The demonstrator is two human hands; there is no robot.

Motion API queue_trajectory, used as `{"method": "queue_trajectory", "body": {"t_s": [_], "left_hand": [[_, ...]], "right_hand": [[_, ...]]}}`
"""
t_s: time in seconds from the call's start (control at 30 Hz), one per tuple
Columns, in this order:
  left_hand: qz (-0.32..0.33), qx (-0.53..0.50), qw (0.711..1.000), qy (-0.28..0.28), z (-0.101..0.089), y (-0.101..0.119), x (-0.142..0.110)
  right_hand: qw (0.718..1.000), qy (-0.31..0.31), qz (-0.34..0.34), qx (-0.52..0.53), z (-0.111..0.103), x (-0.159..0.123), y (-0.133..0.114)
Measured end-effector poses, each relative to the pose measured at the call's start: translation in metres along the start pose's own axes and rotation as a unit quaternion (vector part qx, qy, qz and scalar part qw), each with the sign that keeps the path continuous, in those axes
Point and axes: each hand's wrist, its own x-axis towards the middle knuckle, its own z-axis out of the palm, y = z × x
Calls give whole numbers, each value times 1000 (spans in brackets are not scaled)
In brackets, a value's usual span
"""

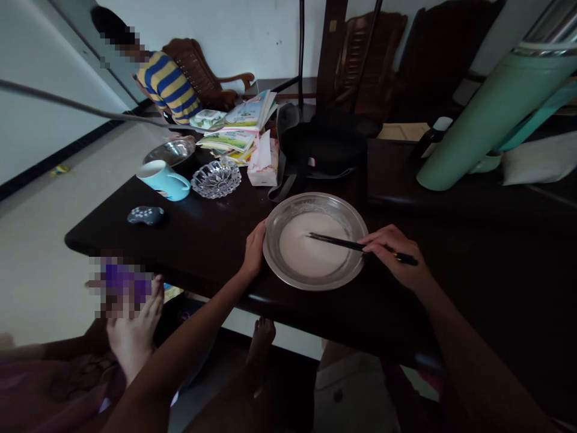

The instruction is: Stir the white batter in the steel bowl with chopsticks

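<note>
A round metal bowl (pixel 271 255) stands on the dark table in front of me, holding a pale, milky liquid (pixel 306 255). My left hand (pixel 255 248) grips the bowl at its left side, with part of the fingers hidden behind the rim. In my right hand (pixel 396 252) is a pair of black chopsticks (pixel 336 242), held over the bowl's right rim. Their far tips dip into the liquid near its middle, and the back ends stick out past my hand.
Left on the table (pixel 202 240) are a light-blue mug (pixel 164 180), glass dish (pixel 216 179), game controller (pixel 145 215) and metal basin (pixel 169 151). Behind are books (pixel 246 117), a tissue pack (pixel 264 162) and black bag (pixel 322 147). A green flask (pixel 491 120) stands right. Two people are left.
</note>
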Motion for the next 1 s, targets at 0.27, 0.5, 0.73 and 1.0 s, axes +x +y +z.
{"method": "queue_trajectory", "body": {"t_s": [0.27, 0.5, 0.73, 1.0], "left_hand": [[11, -14, 1000, 11, 10, -27, 11], [8, -31, 999, -28, 103, -34, 65], [9, -44, 998, -39, 95, -38, 62], [6, -53, 998, -37, 98, -39, 63]], "right_hand": [[1000, -12, 1, 21, -1, -1, 0], [999, 20, 14, 36, -3, -2, 0], [999, 41, 16, 24, -3, -2, -1], [999, 34, 19, 8, -2, -2, 0]]}}
